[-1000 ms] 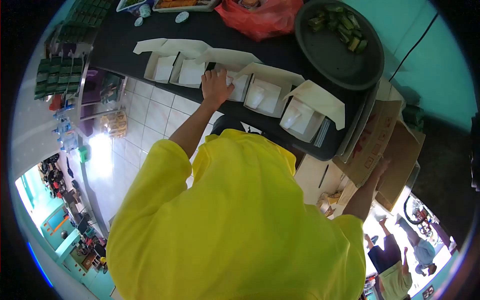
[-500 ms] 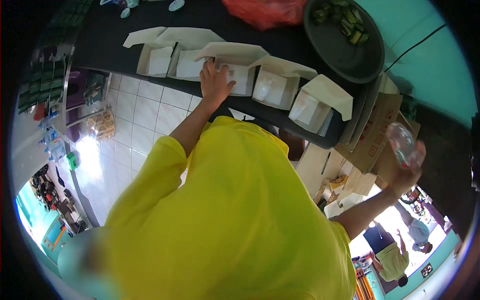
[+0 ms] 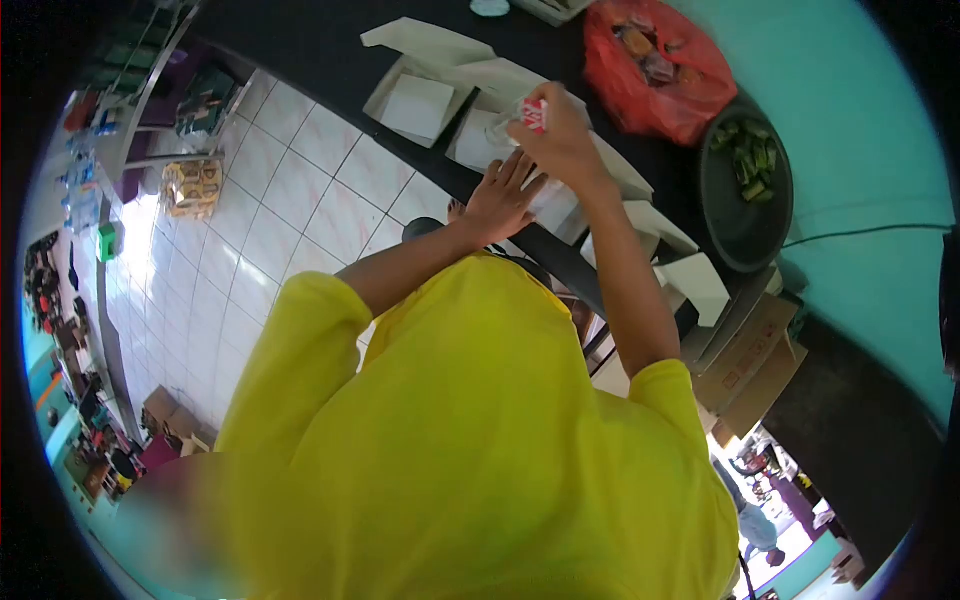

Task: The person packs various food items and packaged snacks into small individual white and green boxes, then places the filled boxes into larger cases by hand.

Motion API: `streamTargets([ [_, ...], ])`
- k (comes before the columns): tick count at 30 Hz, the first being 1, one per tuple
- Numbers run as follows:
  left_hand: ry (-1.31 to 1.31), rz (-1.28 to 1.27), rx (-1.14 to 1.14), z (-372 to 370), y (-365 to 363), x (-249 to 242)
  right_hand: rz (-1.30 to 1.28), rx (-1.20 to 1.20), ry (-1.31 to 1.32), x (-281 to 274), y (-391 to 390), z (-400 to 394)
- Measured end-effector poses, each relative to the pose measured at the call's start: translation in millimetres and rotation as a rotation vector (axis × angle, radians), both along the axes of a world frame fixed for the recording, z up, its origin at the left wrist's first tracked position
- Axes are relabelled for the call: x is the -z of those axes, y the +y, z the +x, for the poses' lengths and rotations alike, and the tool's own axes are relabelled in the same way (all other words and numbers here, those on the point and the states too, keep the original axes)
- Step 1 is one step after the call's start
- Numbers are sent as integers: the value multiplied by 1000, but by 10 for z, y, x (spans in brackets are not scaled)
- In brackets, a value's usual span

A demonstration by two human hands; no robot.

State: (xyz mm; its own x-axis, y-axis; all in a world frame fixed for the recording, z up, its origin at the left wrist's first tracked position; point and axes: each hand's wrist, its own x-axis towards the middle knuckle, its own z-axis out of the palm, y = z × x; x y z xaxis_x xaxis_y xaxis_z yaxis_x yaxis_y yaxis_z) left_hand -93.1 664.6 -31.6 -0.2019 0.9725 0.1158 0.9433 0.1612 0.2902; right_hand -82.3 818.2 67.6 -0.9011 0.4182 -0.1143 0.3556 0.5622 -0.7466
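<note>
Several white cardboard boxes stand in a row along the black table, lids up. A white slip lies in the leftmost box (image 3: 415, 107). My right hand (image 3: 570, 145) grips a clear plastic water cup (image 3: 534, 116) with red print, tilted over the second box (image 3: 474, 142). Just in front, my left hand (image 3: 503, 203) rests at the row's near side, fingers stretched out and apart, holding nothing. My right hand and forearm partly hide the middle boxes. At the right end, another box (image 3: 697, 287) has its lid raised.
Behind the boxes sits a red plastic bag (image 3: 657, 75) with wrapped items. A dark round basin (image 3: 735, 225) holds cut green pieces. Cardboard cartons (image 3: 755, 360) stand past the table's right end. White tiled floor (image 3: 290, 200) lies to the left.
My right hand has swung from the far right to the second box with the cup. My left hand has drawn back from a middle box to the near side. The view has turned.
</note>
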Motion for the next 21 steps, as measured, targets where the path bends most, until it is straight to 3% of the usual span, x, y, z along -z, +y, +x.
streamTargets([
  [4, -81, -38, -112, -241, -342, 170, 125, -84, -152, 704, -226, -452],
  [6, -150, -61, 3, -349, -432, 304, 21, 42, -317, 979, -299, -540],
  [8, -212, -44, -16, -367, -446, 332, -83, 9, -310, 1355, -282, -558],
  [10, -272, -23, -5, -345, -457, 333, -184, 6, -299, 1507, -284, -494],
  [12, -309, 60, -31, -356, -472, 355, -57, -39, -198, 1476, -376, -412],
  [14, -364, 39, -34, -389, -417, 271, -161, -104, -354, 1184, -383, -442],
  [15, -357, 83, 1, -379, -422, 334, -125, -130, -12, 1674, -441, -339],
  [16, -382, 80, 5, -376, -403, 220, -61, -358, -88, 1099, -380, -290],
  [17, -353, 115, -3, -369, -402, 241, -73, -360, 8, 1349, -412, -229],
  [18, -444, 69, -5, -369, -392, 241, -103, -196, 190, 1281, -502, -102],
  [19, -402, 104, -16, -334, -392, 241, -566, -171, -114, 80, -360, 135],
  [20, -433, -28, 6, -359, -395, 237, -656, -194, -33, 88, -337, 347],
  [21, -412, 54, 65, -350, -346, 178, -600, -243, 9, -198, -240, 617],
])
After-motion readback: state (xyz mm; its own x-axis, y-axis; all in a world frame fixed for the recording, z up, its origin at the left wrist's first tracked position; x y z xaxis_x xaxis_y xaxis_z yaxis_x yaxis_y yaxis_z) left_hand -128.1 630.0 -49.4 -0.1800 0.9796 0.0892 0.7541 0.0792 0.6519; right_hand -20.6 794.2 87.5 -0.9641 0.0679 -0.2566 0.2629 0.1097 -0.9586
